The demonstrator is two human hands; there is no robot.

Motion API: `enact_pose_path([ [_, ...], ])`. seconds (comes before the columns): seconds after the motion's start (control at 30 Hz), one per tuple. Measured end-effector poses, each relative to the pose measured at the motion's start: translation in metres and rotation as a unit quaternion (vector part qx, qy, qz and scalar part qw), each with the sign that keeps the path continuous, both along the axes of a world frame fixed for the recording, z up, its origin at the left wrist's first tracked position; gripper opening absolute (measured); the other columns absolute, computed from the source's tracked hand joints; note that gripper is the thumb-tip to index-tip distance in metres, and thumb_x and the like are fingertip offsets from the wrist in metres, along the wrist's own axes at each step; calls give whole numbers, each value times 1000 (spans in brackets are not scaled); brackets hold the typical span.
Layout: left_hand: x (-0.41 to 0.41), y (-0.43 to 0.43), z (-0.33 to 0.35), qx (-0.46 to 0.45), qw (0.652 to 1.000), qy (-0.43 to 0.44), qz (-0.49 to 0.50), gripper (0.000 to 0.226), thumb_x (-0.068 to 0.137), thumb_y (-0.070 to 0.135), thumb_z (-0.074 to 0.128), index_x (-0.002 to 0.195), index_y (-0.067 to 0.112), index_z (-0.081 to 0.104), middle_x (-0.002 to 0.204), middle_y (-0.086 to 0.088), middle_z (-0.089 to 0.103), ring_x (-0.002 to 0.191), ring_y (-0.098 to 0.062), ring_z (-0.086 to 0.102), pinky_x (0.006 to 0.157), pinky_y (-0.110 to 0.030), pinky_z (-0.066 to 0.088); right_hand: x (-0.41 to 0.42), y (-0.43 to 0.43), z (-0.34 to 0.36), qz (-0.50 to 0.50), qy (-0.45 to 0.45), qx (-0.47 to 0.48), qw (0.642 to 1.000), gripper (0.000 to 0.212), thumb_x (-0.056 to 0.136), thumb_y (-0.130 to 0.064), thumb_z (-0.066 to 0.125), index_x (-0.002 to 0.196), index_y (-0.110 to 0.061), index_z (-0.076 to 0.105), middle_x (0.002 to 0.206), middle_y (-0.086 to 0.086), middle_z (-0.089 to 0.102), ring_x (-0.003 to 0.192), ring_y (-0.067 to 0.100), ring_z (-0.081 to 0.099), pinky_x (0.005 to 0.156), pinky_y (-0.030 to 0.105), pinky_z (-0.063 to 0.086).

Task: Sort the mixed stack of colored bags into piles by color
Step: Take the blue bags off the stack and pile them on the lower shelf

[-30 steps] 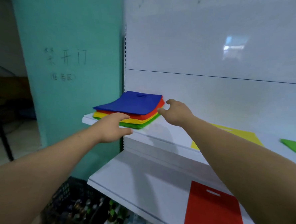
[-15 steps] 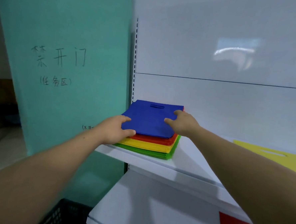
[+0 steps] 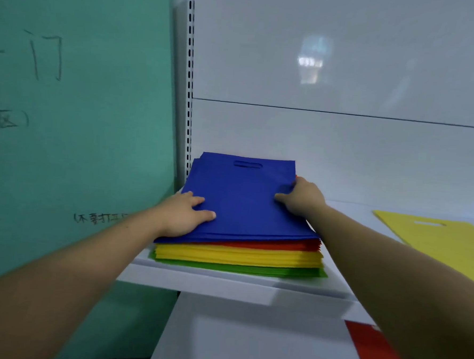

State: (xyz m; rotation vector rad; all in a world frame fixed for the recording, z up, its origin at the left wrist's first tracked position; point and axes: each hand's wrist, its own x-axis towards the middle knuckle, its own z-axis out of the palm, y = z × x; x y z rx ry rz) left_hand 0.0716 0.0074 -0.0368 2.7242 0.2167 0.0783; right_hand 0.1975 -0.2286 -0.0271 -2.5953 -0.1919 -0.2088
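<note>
**Both hands settle on the blue bag**

Both hands have slid further onto the top of the pile since half a second ago, and the view has drawn closer to it. The left hand reaches forward on an almost straight arm and lies palm-down on the left edge of the blue bag. Its thumb and forefinger are spread apart, flat on the cloth; its other fingers are hidden behind them. The right hand comes in from the right on a long, extended forearm. Its thumb points left across the cloth and its fingers are curled over the bag's right edge, gripping it; whether they reach underneath cannot be seen.

The blue bag lies between the two sets of fingers, topmost on the stack, with red, yellow and green layers directly below. The stack sits on the white shelf. Well to the right of the right fingers lies a single yellow bag; below that forearm, a red bag lies on the lower shelf.
</note>
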Motion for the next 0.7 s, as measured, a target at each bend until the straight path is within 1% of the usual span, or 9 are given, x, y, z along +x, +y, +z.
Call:
enact_pose_path([
  [0.1, 0, 1, -4, 22, 1000, -14, -5, 70, 92, 58, 41, 149, 22, 26, 159, -7, 12, 146, -22, 7, 119, -36, 8, 0, -2, -2, -1, -20, 65, 998, 51, 90, -26, 61, 135, -13, 40, 123, 12, 54, 106, 29, 54, 80, 34, 46],
  [0.2, -3, 1, -5, 32, 999, -18, 1, 71, 91, 60, 41, 150, 24, 24, 159, -7, 10, 147, -22, 6, 119, -37, 8, -8, -2, -7, 31, -81, 113, 990, 45, 93, -15, 51, 137, -17, 39, 118, 14, 58, 97, 29, 56, 75, 32, 42],
  [0.27, -4, 2, -4, 34, 999, -11, 16, 75, 88, 65, 41, 150, 27, 22, 159, -7, 8, 146, -23, 7, 119, -41, 11, -14, -2, -7, 47, -130, 113, 984, 43, 96, -13, 46, 138, -18, 39, 122, 14, 58, 104, 30, 56, 79, 31, 42],
  [0.37, -7, 2, 0, 57, 998, -9, 40, 86, 80, 75, 41, 150, 32, 18, 158, -5, 14, 145, -23, 14, 117, -45, 17, -25, -6, 0, 61, -203, 127, 969, 40, 99, -11, 41, 139, -16, 42, 134, 8, 52, 118, 26, 51, 95, 33, 42],
  [0.47, -16, -6, 9, 73, 994, -50, 61, 84, 80, 69, 51, 149, 33, 20, 155, -1, 25, 142, -21, 23, 115, -46, 20, -38, -15, 11, 87, -250, 188, 946, 37, 100, -12, 40, 137, -14, 45, 136, 4, 49, 122, 21, 47, 97, 22, 35],
  [0.5, -20, -8, 11, 36, 994, -80, 61, 82, 79, 63, 58, 148, 32, 25, 152, -1, 31, 139, -21, 29, 114, -44, 22, -42, -18, 15, 96, -263, 216, 935, 36, 100, -11, 40, 136, -13, 46, 135, 3, 49, 122, 19, 46, 95, 16, 32],
  [0.57, -26, -15, 17, -129, 977, -165, 45, 74, 79, 41, 72, 142, 25, 38, 144, -1, 44, 130, -19, 43, 111, -38, 32, -50, -26, 23, 109, -306, 271, 906, 34, 99, -7, 43, 132, -11, 49, 129, -1, 50, 117, 16, 48, 92, 9, 29],
  [0.63, -35, -30, 27, -293, 922, -249, 36, 58, 79, 16, 74, 132, 21, 51, 130, -2, 53, 118, -20, 54, 101, -36, 44, -57, -42, 30, 118, -341, 322, 875, 32, 97, -5, 45, 127, -15, 52, 120, -10, 50, 102, 17, 51, 89, 15, 36],
  [0.7, -48, -48, 34, -358, 888, -286, 35, 44, 83, 6, 69, 120, 26, 57, 119, 0, 53, 104, -12, 59, 84, -30, 53, -63, -63, 34, 112, -361, 365, 851, 32, 96, -5, 45, 121, -25, 51, 111, -20, 50, 86, 13, 48, 83, 17, 41],
])
